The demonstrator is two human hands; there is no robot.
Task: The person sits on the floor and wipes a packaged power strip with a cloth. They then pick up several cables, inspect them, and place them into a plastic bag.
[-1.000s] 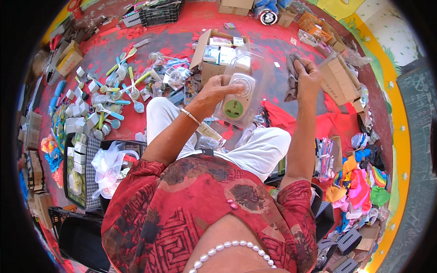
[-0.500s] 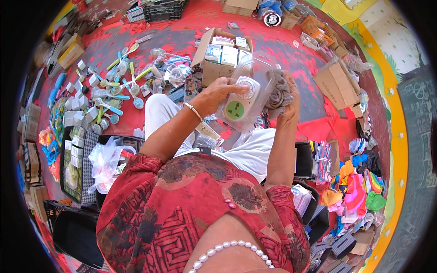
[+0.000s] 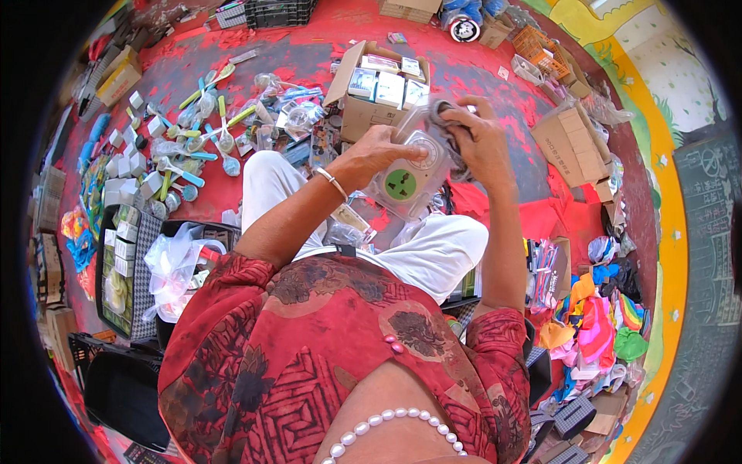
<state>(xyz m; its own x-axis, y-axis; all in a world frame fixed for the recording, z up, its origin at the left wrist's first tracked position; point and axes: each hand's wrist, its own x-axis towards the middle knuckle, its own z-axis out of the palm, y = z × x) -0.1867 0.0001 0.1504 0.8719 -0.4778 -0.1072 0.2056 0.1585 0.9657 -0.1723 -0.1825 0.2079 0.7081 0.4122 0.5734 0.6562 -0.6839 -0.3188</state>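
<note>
My left hand point(image 3: 366, 159) grips the near-left side of a see-through plastic blister pack point(image 3: 417, 203), thumb on top. Inside the pack lies a white timer socket point(image 3: 427, 147) with a dial and a round green face. A crumpled grey cloth point(image 3: 461, 144) is bunched in my right hand point(image 3: 485, 138), its fingers bent over it. The cloth touches the far right edge of the pack. Both hands are raised above my lap, over my white trousers point(image 3: 272, 189).
A cardboard box point(image 3: 363, 116) of small packets stands just beyond my hands. Brushes with green and blue handles point(image 3: 193, 139) are strewn to the left. Black baskets point(image 3: 127, 271) sit beside me at left, and a colourful heap of cloth point(image 3: 595, 325) at right. An opened carton point(image 3: 572, 143) lies farther right.
My right hand has moved up and away from me along the pack's right edge with the grey cloth. The pack has shifted slightly, and my left hand keeps its hold. My right knee has moved outward.
</note>
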